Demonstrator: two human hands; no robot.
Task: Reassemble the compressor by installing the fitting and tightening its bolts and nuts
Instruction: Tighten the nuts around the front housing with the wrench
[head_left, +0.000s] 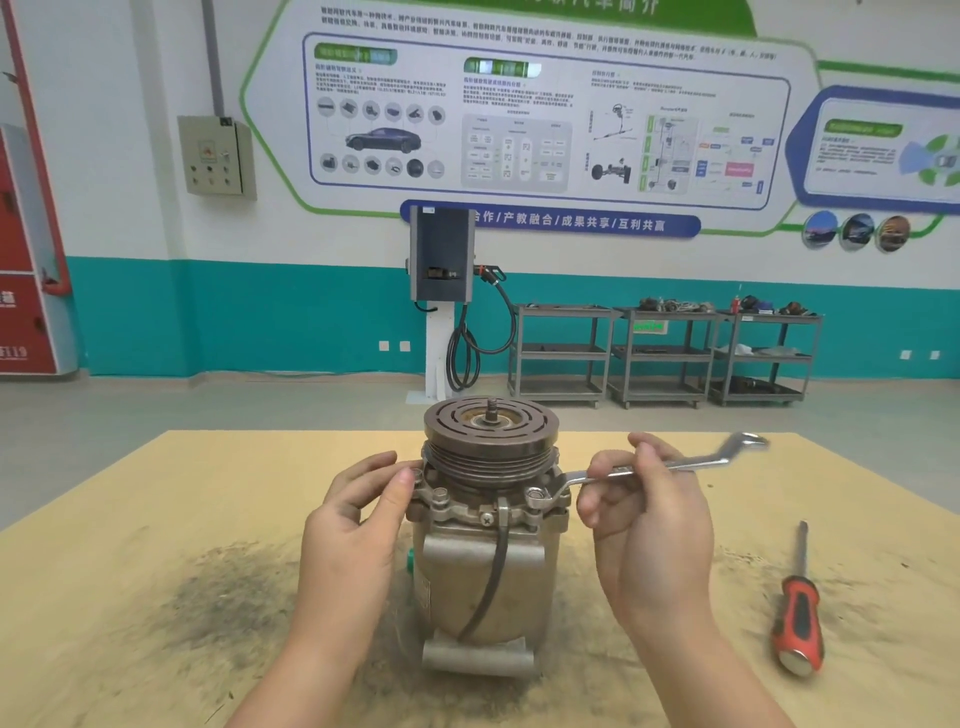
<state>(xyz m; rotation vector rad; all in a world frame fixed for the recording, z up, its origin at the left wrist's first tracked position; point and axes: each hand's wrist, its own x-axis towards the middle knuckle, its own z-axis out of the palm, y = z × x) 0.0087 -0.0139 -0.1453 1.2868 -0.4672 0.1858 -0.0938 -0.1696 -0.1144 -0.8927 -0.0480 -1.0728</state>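
compressor (488, 551): centre of frame, stood on end on the desk (156, 519), pulley up. That puts the flange bolts where a wrench can swing over them.
pulley (491, 423): grooved, top of the unit, threaded shaft stub pokes up at its middle. No nut visible on the stub.
wrench (670, 462): offset ring spanner, ring end seated on the bolt (535, 493) at right of centre on the flange. Shank runs out toward the right of frame, free end cranked upward, so the handle clears the pulley rim.
right hand (644, 499): fingers curled round the mid-shank of the wrench, thumb below. Gripping mid-way rather than at the tip, which I read as light running-down, not final torque.
left hand (358, 514): on the left side of the flange, fingertips against the housing just under the pulley, fingers fairly straight, holding nothing. Likely bracing the body against the wrench's turn.
left bolt (440, 493): sits in the flange left of centre, no tool on it. Seated or not: cannot tell.
cable (493, 577): black lead down the front of the housing, clamped at the flange by a cross-head screw.
screwdriver (797, 613): red and black handle, lies at lower right of frame, well apart from the unit. Parked, probably for that screw.
risk: upended unit could tip if pulled hard.
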